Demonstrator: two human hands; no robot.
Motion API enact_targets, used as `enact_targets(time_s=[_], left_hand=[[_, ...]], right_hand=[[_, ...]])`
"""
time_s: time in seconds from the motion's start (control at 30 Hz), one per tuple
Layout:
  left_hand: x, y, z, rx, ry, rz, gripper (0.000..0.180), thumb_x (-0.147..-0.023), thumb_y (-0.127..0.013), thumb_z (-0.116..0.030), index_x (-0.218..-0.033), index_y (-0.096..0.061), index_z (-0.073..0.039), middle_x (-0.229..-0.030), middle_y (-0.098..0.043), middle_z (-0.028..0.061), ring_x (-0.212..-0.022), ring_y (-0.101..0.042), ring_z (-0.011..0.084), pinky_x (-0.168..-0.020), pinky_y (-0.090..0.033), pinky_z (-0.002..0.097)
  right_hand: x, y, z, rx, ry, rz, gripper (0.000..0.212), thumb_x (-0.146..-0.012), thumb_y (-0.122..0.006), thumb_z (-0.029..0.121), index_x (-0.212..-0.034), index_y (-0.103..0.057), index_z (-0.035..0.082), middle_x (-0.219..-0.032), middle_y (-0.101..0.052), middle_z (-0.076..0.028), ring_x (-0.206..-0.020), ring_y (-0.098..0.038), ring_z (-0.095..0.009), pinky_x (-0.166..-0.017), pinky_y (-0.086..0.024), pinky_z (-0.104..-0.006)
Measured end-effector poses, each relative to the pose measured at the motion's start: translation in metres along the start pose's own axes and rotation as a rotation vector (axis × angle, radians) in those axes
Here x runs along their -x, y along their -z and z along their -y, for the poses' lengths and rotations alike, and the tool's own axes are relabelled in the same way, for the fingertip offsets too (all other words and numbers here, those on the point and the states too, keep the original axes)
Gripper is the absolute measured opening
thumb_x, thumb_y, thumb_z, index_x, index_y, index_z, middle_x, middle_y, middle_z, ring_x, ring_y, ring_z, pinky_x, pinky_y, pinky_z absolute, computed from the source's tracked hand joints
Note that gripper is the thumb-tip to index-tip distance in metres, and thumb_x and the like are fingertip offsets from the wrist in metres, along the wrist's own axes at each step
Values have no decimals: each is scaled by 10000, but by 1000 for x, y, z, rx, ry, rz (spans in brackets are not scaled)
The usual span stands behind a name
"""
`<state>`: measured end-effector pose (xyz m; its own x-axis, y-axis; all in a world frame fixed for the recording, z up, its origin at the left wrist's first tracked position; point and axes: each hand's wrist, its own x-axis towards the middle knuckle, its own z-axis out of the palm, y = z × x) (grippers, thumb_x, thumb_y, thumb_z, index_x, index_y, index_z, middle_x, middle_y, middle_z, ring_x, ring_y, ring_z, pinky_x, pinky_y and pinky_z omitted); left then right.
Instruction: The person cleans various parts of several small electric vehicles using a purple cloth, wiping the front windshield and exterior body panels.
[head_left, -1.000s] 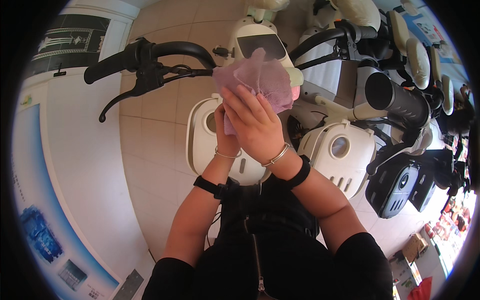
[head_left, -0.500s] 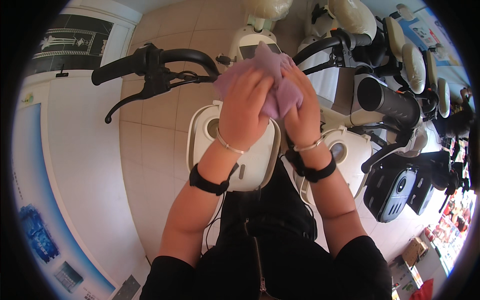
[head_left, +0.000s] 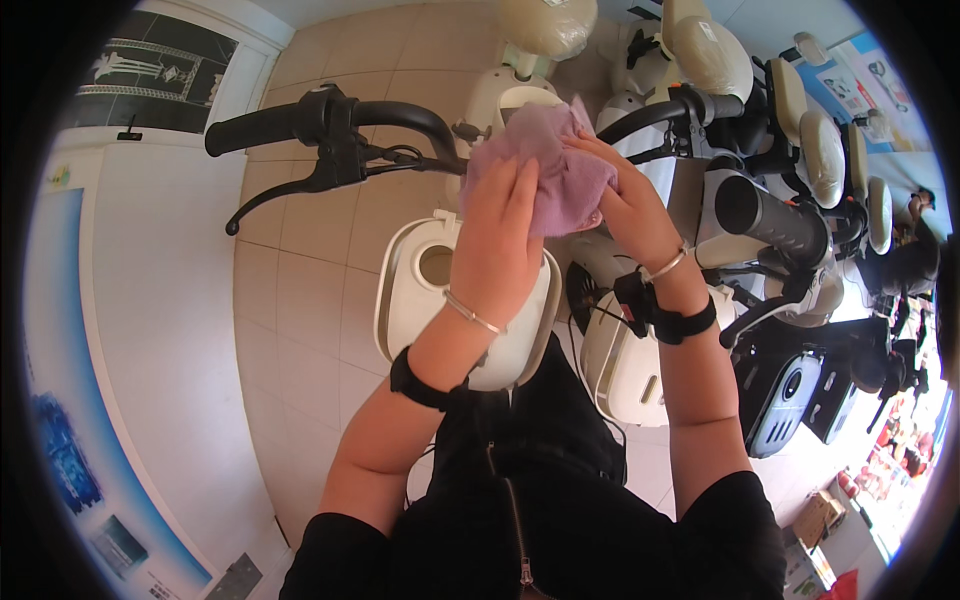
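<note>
Cloth point(head_left: 562, 182), mauve and bunched, lies mid-handlebar point(head_left: 405, 114), beyond the near cream basket point(head_left: 418, 306). I see the left hand point(head_left: 494, 240) laid long-fingered over its left, the right hand point(head_left: 637, 206) at its right edge; pinching, I cannot tell. I'd press evenly, folds flattened.

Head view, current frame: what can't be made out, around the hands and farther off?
All in the head view:
Surface beneath the purple cloth: covered by the cloth.
Palm of the left hand: hidden by the hand's own back.
Palm of the right hand: likewise hidden.
Cream basket at right: partly behind the right forearm.
Goods at lower right: too small, washed out by glare.
</note>
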<state>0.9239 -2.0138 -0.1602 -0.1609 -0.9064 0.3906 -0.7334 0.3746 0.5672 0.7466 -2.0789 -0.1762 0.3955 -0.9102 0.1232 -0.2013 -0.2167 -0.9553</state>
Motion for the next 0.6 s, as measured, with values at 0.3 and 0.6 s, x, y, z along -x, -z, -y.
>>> enact_targets(time_s=[0.3,0.6], left_hand=[[-49,-22,26,-25,60,3,473,-816,-535,-51,-1276,-466,38,-1324,-435,258,-1225,-420,435,-1033,-362,420],[-56,8,25,349,368,166,309,-826,-502,-78,-1120,-563,-4,-1044,-625,196,-994,-594,381,-902,-455,389]], right_hand=[[-78,2,-22,78,-94,90,419,-954,-422,311,-1277,-530,67,-1261,-571,-156,-1159,-547,-292,-978,-397,-309],[-35,23,-6,92,-96,258,375,-876,-495,168,-1229,-549,52,-1350,-491,-156,-1195,-502,-308,-1011,-372,-331]])
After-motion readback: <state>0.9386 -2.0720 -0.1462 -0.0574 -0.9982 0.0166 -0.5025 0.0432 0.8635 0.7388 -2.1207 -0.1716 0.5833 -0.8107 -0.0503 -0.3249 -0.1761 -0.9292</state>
